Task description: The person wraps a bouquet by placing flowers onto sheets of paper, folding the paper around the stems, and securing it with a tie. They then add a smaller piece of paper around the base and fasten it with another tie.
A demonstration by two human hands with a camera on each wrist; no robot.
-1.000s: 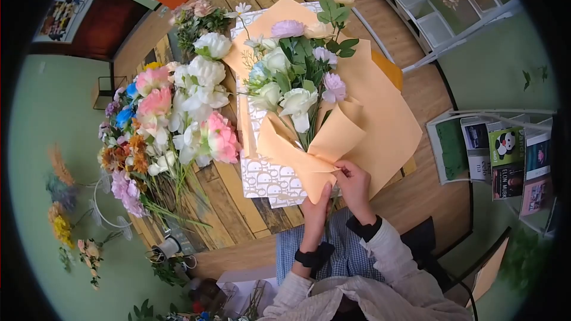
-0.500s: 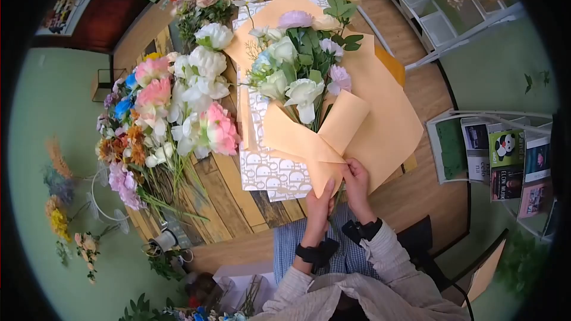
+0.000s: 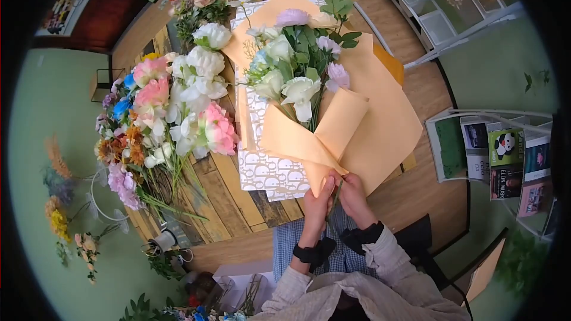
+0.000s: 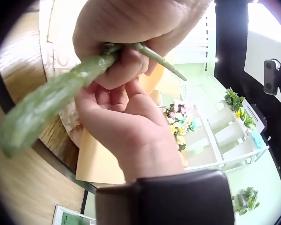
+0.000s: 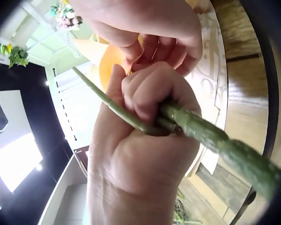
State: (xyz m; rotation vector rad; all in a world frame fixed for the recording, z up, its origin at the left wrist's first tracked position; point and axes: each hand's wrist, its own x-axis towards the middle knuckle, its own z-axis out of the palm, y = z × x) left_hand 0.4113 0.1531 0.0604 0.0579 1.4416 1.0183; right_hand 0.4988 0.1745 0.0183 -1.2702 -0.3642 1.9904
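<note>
A bouquet of white, lilac and blue flowers (image 3: 300,92) lies in peach wrapping paper (image 3: 297,142), whose folded sides cross over the stems. At the narrow lower end, the left hand (image 3: 318,205) grips the paper and stems. In the left wrist view, that left hand (image 4: 136,28) curls round thick green stems (image 4: 61,93); the right wrist view shows the stems (image 5: 215,140) leaving the same fist (image 5: 154,108). Close beside it, the right hand (image 3: 355,199) pinches the paper's lower edge with curled fingers, as the right hand (image 5: 150,23) shows in the right wrist view.
Loose flowers (image 3: 154,107) cover the left of the wooden table (image 3: 223,187). Peach sheets (image 3: 386,119) and patterned white paper (image 3: 267,175) lie under the bouquet. A book rack (image 3: 505,154) stands at right, a white shelf (image 3: 410,9) at back right.
The paper and bouquet have shifted slightly up in the head view. My right hand has moved down and turned beside the left one, and a stem now shows between the hands.
</note>
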